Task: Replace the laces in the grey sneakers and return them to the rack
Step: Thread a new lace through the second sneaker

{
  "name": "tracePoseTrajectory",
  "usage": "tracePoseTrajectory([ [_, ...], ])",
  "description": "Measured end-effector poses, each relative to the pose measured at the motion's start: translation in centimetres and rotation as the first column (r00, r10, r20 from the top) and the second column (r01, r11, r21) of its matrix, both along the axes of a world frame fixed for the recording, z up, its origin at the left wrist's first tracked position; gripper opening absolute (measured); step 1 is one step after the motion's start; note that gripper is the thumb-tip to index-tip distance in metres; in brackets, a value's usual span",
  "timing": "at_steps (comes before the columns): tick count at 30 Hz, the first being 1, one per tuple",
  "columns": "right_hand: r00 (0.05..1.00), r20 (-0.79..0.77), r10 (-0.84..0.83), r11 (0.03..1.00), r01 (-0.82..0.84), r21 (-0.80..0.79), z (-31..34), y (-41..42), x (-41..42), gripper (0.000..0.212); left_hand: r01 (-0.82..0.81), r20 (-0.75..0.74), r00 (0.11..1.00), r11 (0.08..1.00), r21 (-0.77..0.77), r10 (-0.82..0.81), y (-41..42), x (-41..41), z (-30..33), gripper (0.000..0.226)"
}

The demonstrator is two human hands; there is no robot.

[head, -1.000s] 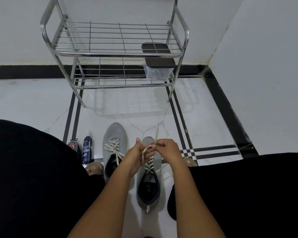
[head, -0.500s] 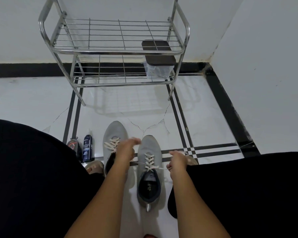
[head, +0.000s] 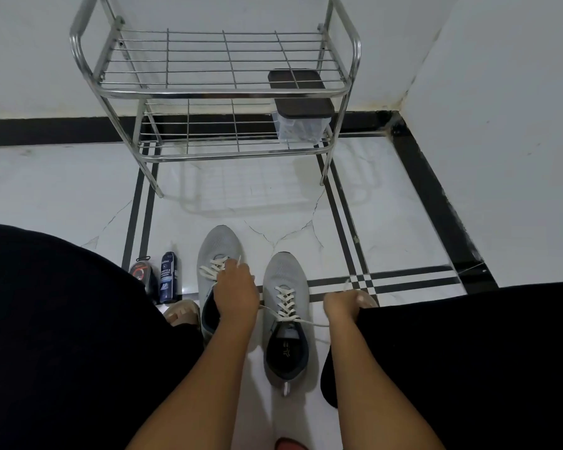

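Two grey sneakers stand side by side on the white floor between my knees, toes pointing away. The right sneaker (head: 285, 287) has a cream lace (head: 285, 303) crossed up its front. My left hand (head: 236, 292) and my right hand (head: 338, 308) each grip one end of that lace and hold it stretched sideways across the tongue. My left hand partly covers the left sneaker (head: 218, 245), which is laced too. The steel shoe rack (head: 215, 92) stands against the wall ahead, with no shoes on it.
A dark-lidded clear container (head: 301, 115) sits on the rack's lower right. A blue spray can (head: 168, 276) and a small dark tin (head: 140, 274) lie left of the sneakers. My black-clad knees fill both sides. A wall closes the right.
My hands were together above the right sneaker a second ago. They have pulled apart, left and right, drawing the lace ends out sideways and taut.
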State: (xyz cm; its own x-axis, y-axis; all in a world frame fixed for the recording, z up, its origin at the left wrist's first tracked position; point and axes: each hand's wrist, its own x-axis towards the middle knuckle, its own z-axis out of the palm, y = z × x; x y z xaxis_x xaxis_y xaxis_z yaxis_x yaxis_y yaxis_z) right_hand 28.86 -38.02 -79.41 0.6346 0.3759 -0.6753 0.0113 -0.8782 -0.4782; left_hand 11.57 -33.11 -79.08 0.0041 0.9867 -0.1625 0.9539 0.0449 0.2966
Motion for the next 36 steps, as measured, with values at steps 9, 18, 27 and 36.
tracePoseTrajectory([
  [9, 0.579, -0.117, 0.807, 0.533, -0.799, -0.277, -0.5, 0.7, -1.7, 0.031, 0.421, 0.03, 0.892, 0.804, -0.42, -0.452, -2.7, 1.3, -2.2, 0.029],
  [18, 0.753, 0.069, 0.655, 0.74, -0.62, -0.259, -1.8, 1.0, -0.7, 0.036, 0.144, 0.054, 0.989, 0.864, -0.482, -0.135, -2.8, 0.8, -2.6, 0.023],
  [27, 0.957, -0.165, 0.24, 0.968, -0.248, -0.027, -2.5, 0.2, -1.5, 0.014, -0.066, 0.357, 0.811, 0.678, -0.732, 0.464, -2.5, 1.7, -2.4, 0.032],
  [36, 0.68, -0.624, -0.384, 0.852, 0.522, 0.045, -4.2, -1.0, -3.5, 0.025, -0.027, 0.377, -0.203, 0.38, -0.925, 0.904, -3.7, 1.6, -2.2, 0.037],
])
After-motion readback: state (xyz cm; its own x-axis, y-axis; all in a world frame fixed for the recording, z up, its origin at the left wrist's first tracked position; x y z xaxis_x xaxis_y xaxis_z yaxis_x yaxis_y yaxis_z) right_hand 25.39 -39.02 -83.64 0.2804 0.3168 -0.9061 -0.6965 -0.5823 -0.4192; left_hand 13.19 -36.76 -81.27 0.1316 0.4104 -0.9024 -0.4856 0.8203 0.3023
